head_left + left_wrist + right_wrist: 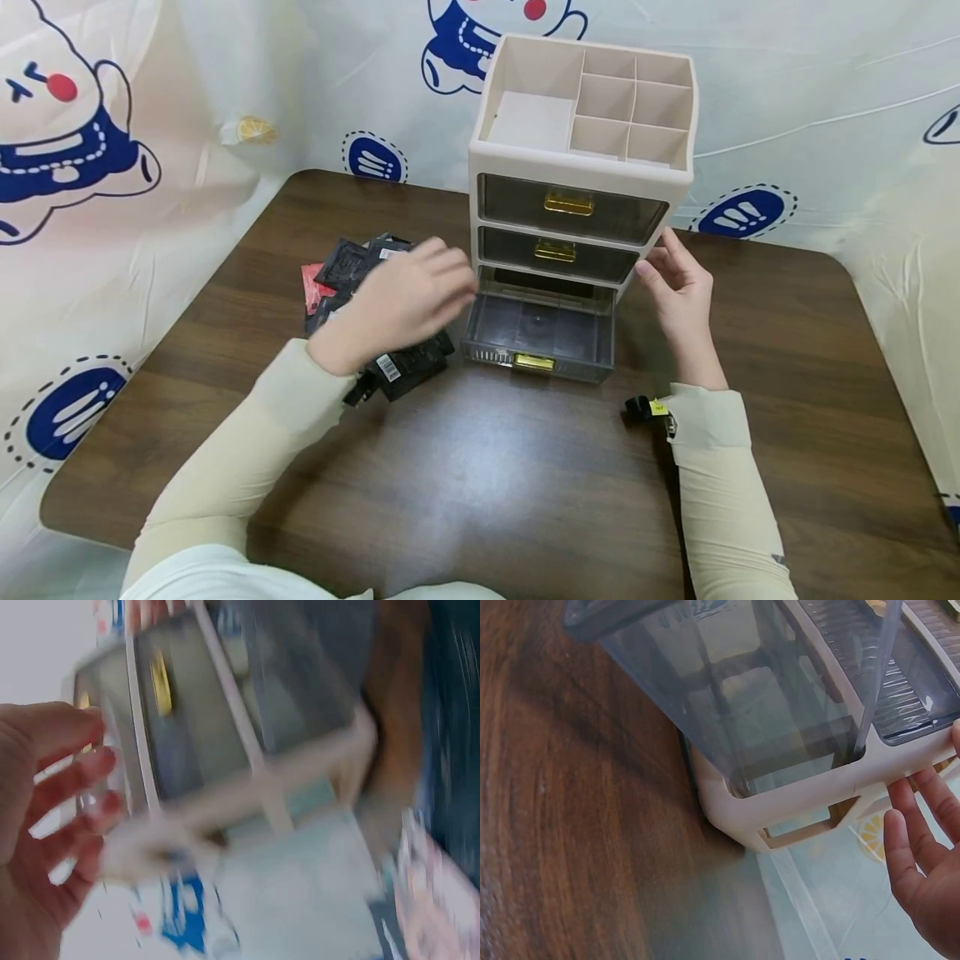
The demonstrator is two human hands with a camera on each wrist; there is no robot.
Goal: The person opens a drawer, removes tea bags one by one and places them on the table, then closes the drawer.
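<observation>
A beige desktop organizer point(585, 158) with smoked drawers stands at the back of the table. Its bottom drawer point(536, 333) is pulled out, and no items show inside it. My left hand point(405, 296), blurred, is over the pile of black sachets point(412, 367), just left of the drawer. In the left wrist view its fingers point(90, 761) are loosely bent, with nothing visible between them. My right hand point(678, 287) touches the organizer's right side with its fingertips. The right wrist view has its fingers point(915, 817) fairly straight against the beige frame point(810, 795).
One red sachet point(313, 287) shows at the pile's left edge. The top and middle drawers are closed, with gold handles point(568, 203). A small black object with a yellow label point(657, 407) is at the right cuff. A printed curtain point(810, 92) hangs behind the wooden table point(465, 492).
</observation>
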